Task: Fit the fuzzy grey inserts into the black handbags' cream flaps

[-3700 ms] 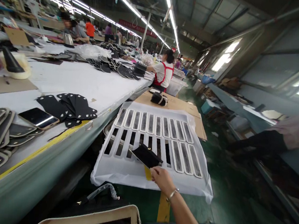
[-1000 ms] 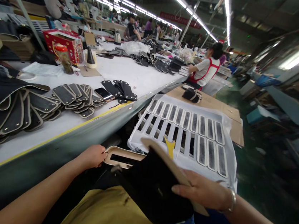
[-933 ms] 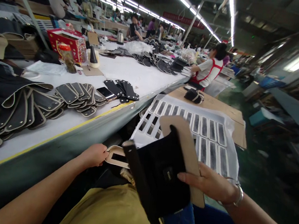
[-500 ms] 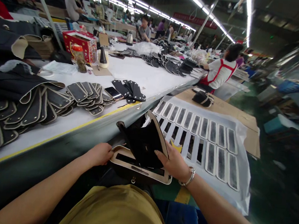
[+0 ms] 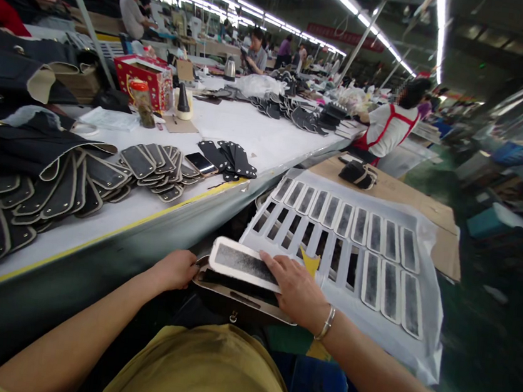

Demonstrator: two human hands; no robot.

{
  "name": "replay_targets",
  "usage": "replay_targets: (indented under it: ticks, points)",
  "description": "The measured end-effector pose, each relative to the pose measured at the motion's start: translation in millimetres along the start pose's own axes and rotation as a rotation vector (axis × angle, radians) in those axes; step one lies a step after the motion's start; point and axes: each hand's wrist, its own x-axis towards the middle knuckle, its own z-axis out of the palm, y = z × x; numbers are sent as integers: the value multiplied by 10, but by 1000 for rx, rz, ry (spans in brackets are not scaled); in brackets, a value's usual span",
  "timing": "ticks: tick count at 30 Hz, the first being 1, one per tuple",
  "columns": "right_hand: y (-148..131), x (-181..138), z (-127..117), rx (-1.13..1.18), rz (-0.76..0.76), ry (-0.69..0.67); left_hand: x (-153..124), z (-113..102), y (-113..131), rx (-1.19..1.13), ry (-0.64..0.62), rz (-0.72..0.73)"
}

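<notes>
My left hand (image 5: 178, 269) is closed on the left end of a dark bag (image 5: 249, 306) with a cream rim, held low in front of me. A small metal ring fitting (image 5: 233, 316) shows on the bag's near side. Over the bag's opening lies a long panel (image 5: 244, 264) with a pale border and a mottled dark grey middle. My right hand (image 5: 295, 288) grips the panel's right end, fingers on top and thumb hidden. A slot in the bag's cream edge faces me below the panel.
Similar pale-bordered panels (image 5: 377, 281) lie in rows on a white sheet (image 5: 430, 328) to the right. Dark flaps (image 5: 68, 190), a phone (image 5: 201, 163) and a red box (image 5: 142, 78) are on the white table (image 5: 213, 121). A co-worker in red straps (image 5: 389, 132) stands beyond.
The dark piece in my right hand has come down from upright to nearly flat over the bag, and a pale-bordered face now shows. My left hand has stayed at the bag's left end.
</notes>
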Motion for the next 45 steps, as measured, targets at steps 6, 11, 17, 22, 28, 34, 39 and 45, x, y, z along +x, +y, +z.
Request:
replay_targets:
  ticks: [6, 11, 17, 22, 28, 34, 39, 45]
  points:
    - [-125, -141, 172, -305, 88, 77, -69, -37, 38, -23, 44, 0]
    - [-378, -68, 302, -360, 26, 111, -74, -48, 15, -51, 60, -7]
    - [-393, 8, 351, -397, 55, 76, -49, -44, -21, -106, 9, 2]
    - [-293, -78, 301, -411, -64, 46, 2, -11, -62, -121, -12, -4]
    - [-362, 13, 282, -491, -157, -32, 29, -2, -62, -71, -30, -11]
    - [-374, 65, 189, -376, -179, -170, -16, -63, 69, 97, 42, -4]
    - [-305, 190, 181, -269, -185, -299, -31, -119, 157, 241, 123, 25]
    - [-253, 311, 258, -259, -182, -299, -35, -159, 146, 303, 84, 56]
